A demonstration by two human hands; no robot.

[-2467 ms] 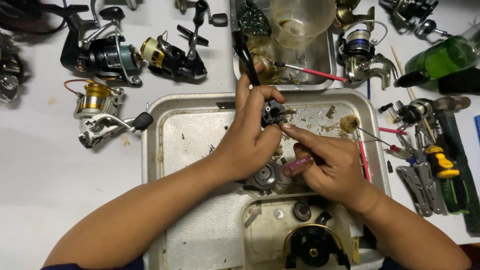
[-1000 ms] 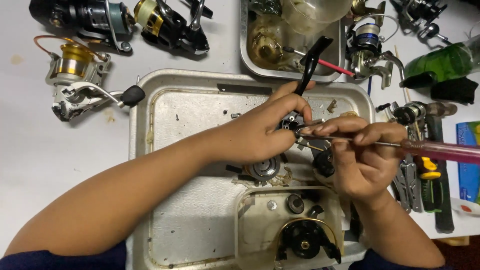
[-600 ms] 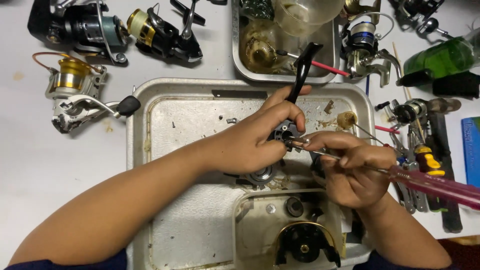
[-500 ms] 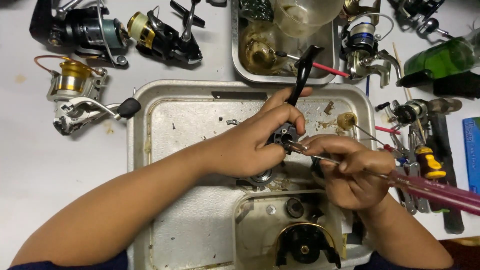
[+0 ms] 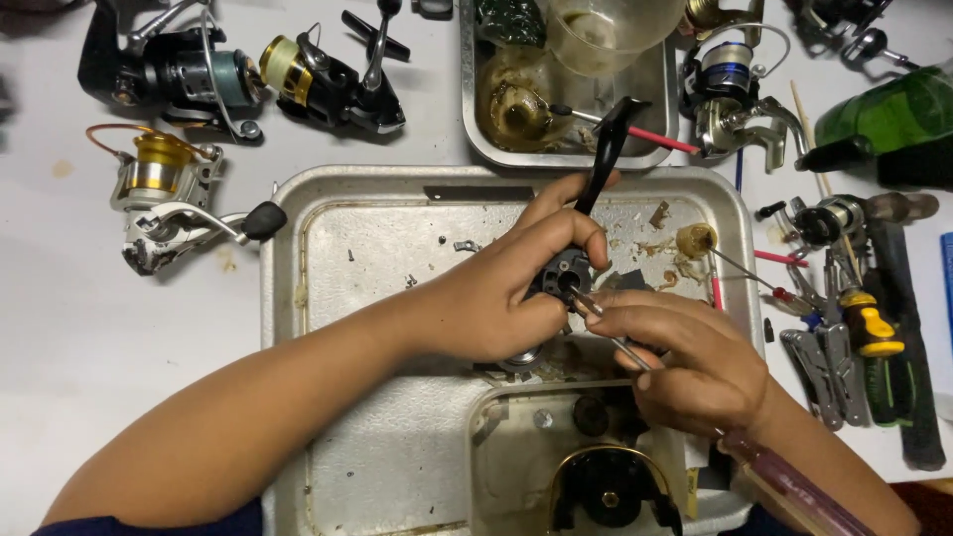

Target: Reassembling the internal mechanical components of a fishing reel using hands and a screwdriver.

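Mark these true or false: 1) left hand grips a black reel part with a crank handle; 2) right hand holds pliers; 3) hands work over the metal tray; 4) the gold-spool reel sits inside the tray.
1) True: the left hand grips the black reel part, its crank handle sticking up.
2) False: the right hand holds a screwdriver with a pink handle, tip at the part.
3) True: both are above the metal tray.
4) False: the gold-spool reel lies on the table left of the tray.
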